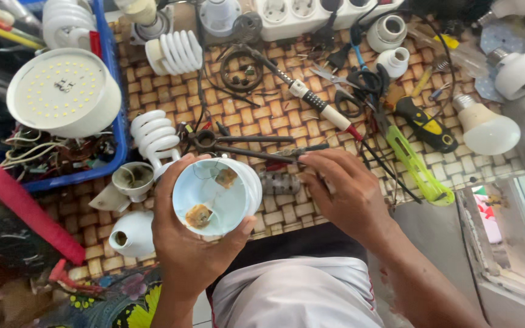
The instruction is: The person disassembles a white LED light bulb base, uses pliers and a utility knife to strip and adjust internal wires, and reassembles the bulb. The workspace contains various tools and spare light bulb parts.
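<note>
The white bulb housing [217, 197] sits just left of the frame's centre, low down, its open mouth turned up toward the camera so two brownish patches show on the inside wall. The left hand [192, 243] cups it from below, fingers and thumb wrapped round the rim in a firm grasp. To its left lie a spiral lamp [153, 136] and small white bases [133, 179] on the woven mat [274, 115], with a round LED panel [62, 91] in the blue tray [116, 109] at upper left. Right of centre, the right hand [344, 194] rests palm-down on the mat, fingers loosely curled over a dark slim tool [287, 152]; whether they actually pinch it cannot be told. Keeping the housing level and steady, mouth up, seems wise while the other hand works.
</note>
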